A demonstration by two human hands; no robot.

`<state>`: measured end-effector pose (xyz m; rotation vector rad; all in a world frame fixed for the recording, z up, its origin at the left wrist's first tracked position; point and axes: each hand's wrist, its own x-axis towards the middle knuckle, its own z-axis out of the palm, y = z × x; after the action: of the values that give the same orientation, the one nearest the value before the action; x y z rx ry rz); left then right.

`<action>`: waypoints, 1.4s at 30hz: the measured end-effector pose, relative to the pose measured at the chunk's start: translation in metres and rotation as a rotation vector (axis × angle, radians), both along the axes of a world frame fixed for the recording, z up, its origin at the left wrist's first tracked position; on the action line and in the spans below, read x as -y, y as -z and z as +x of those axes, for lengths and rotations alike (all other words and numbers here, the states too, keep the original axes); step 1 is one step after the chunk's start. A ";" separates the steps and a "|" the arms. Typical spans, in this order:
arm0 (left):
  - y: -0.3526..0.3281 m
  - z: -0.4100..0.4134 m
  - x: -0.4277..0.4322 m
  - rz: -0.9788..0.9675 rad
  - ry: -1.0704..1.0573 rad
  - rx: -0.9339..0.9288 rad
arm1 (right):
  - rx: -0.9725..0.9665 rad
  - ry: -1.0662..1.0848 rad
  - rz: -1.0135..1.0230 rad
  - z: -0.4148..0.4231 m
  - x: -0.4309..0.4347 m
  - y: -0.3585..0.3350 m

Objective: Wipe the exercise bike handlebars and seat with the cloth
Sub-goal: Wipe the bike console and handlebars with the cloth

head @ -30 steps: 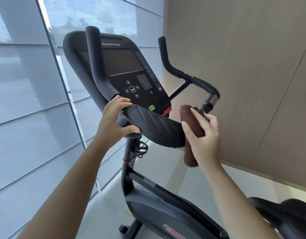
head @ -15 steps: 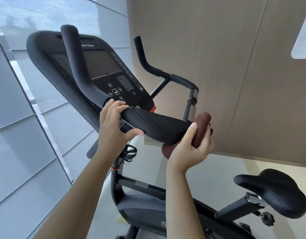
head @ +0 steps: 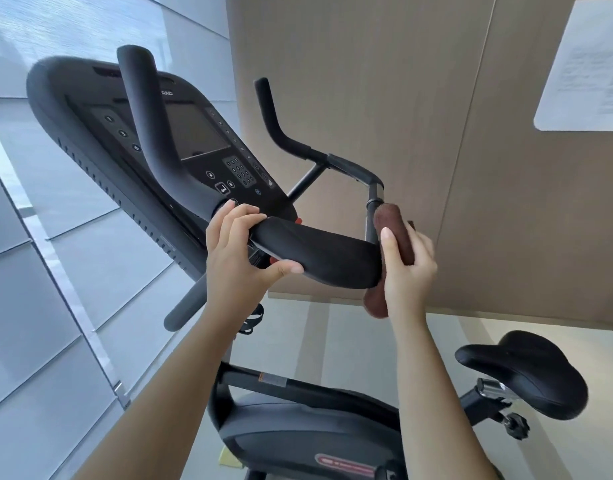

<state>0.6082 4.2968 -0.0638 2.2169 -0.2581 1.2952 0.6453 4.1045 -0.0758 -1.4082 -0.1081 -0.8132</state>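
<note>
**Head view, one entry**

- Left grip: bare hand, fingers curled over the near end of the padded handlebar, thumb beneath. Hold unchanged from half a second ago.
- Right grip: bare hand wrapped round the rolled brown cloth, pressing it against the pad's rounded far end.
- Change: half a second ago the cloth lay tilted with the hand cupped under that end. It now stands nearly upright beside it.
- Reading: wiping appears confined to this end. The upright horn, the far bar and the seat probably remain.
- Edges: a thin post stands just behind the cloth, with the console close above the pad.
- Room: open air beneath the pad. The seat sits well apart, low right, unobstructed.
</note>
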 end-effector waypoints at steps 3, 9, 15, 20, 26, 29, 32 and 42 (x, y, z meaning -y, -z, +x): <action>0.002 0.003 0.000 0.000 0.014 0.027 | 0.009 0.064 0.023 -0.006 -0.012 0.008; 0.004 0.005 0.000 -0.011 0.030 0.031 | 0.096 0.495 0.117 -0.032 -0.070 0.012; 0.001 0.001 -0.001 -0.016 0.047 0.043 | 0.181 0.314 0.008 -0.042 -0.045 0.014; 0.002 0.002 -0.002 -0.026 0.060 0.040 | -0.030 0.161 -0.088 -0.011 -0.005 -0.013; 0.003 0.003 0.000 -0.028 0.060 0.070 | -0.167 -0.103 -0.638 -0.004 0.022 -0.017; 0.004 0.005 0.000 -0.031 0.067 0.079 | -0.129 -0.078 -0.661 -0.004 0.023 -0.013; 0.004 0.006 -0.001 -0.030 0.079 0.081 | -0.094 0.056 -0.683 -0.006 0.012 -0.008; 0.006 0.008 0.000 -0.049 0.076 0.107 | 0.013 0.453 -0.587 -0.061 -0.056 0.002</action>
<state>0.6165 4.2965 -0.0694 2.0802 -0.3445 1.3658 0.5845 4.1604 -0.0775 -2.0219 -0.0367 -1.2273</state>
